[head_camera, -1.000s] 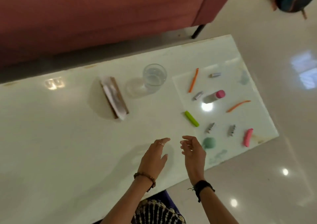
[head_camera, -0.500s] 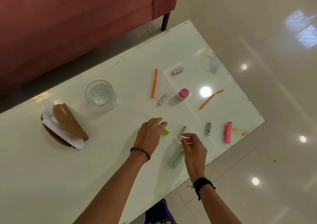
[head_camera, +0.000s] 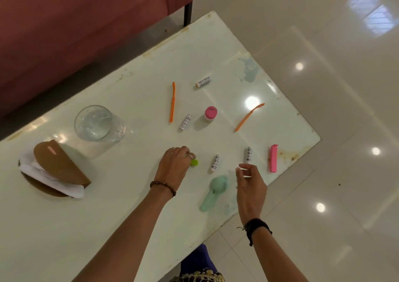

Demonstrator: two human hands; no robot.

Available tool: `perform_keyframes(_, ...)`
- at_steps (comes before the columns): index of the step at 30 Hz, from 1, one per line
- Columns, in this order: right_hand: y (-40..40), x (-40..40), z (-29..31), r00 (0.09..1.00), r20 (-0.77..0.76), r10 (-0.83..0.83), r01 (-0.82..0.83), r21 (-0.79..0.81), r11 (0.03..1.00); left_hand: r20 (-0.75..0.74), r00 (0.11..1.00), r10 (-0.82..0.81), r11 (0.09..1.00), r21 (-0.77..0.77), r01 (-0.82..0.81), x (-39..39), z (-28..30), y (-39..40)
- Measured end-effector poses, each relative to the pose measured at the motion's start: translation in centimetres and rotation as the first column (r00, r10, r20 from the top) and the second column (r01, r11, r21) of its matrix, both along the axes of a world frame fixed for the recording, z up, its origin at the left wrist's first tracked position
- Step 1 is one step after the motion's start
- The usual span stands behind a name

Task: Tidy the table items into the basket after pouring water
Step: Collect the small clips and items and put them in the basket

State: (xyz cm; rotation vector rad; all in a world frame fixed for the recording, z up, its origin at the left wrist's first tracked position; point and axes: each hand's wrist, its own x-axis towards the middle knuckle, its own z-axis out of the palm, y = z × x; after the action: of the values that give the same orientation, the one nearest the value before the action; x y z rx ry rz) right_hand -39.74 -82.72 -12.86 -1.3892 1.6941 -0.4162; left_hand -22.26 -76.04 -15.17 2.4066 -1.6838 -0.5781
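Observation:
My left hand (head_camera: pixel 174 165) lies on the white table (head_camera: pixel 121 212) with its fingers closed over a lime green clip (head_camera: pixel 194 162), whose end sticks out. My right hand (head_camera: pixel 250 186) hovers with fingers apart, empty, beside a mint green scoop (head_camera: pixel 212 192) and near two small white labelled tubes (head_camera: pixel 215 163) (head_camera: pixel 248 154). A pink clip (head_camera: pixel 273 158) lies near the right edge. Farther off are two orange sticks (head_camera: pixel 172 101) (head_camera: pixel 249 117), a pink-capped bottle (head_camera: pixel 210 113), and two more white tubes (head_camera: pixel 185 122) (head_camera: pixel 203 82). A glass of water (head_camera: pixel 97 123) stands at the left. No basket is in view.
A brown napkin holder with white napkins (head_camera: pixel 56 169) stands at the table's left. A red sofa (head_camera: pixel 75 18) runs along the far side. Glossy tiled floor (head_camera: pixel 334 109) surrounds the table's right and near edges.
My left hand reached forward onto the lime green clip and closed over it. My right hand moved toward the white tubes. The view swung to the right over the table.

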Motion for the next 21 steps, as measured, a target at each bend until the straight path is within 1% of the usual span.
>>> perform_keyframes(1, -0.4, -0.4, 0.0, 0.999, -0.024, -0.024, 0.023, -0.035, 0.999, -0.008, 1.000, 0.007, 1.000, 0.005, -0.007, -0.1, 0.0, -0.2)
perform_keyframes(3, -1.5, -1.3, -0.3, 0.993, -0.082, -0.080, 0.071, -0.098, 0.993, 0.024, 1.000, -0.008, 1.000, 0.022, 0.007, -0.7, 0.0, -0.7)
perform_keyframes(6, -3.2, -2.5, -0.8, 0.978, -0.177, -0.112, 0.082, -0.166, 0.983, -0.040, 0.999, 0.031, 0.997, 0.070, -0.028, -1.4, -0.2, -1.1)
perform_keyframes(8, -4.5, -3.0, -1.2, 0.958, -0.270, -0.096, 0.048, -0.181, 0.982, -0.065, 0.995, 0.081, 0.996, 0.054, -0.078, -1.7, -0.1, -1.2)
perform_keyframes(10, -5.5, -3.4, -1.5, 0.942, -0.322, -0.096, 0.047, -0.157, 0.986, -0.048, 0.995, 0.083, 0.996, 0.035, -0.082, -2.0, 0.0, -1.2)
perform_keyframes(14, -6.5, -3.8, -2.3, 0.942, -0.325, -0.081, 0.067, -0.055, 0.996, -0.037, 0.996, 0.076, 0.997, -0.006, -0.076, -2.1, -0.3, -1.0)
perform_keyframes(17, -6.8, -3.9, -2.7, 0.945, -0.311, -0.102, 0.102, -0.015, 0.995, -0.055, 0.992, 0.117, 0.992, -0.033, -0.119, -2.2, -0.6, -0.6)
perform_keyframes(19, -6.4, -3.7, -2.6, 0.949, -0.293, -0.113, 0.109, -0.030, 0.994, -0.074, 0.986, 0.152, 0.987, -0.036, -0.155, -2.2, -0.6, -0.1)
perform_keyframes(21, -5.4, -3.4, -2.0, 0.956, -0.241, -0.167, 0.151, -0.083, 0.985, -0.085, 0.977, 0.197, 0.980, -0.011, -0.198, -2.3, -0.3, 0.6)
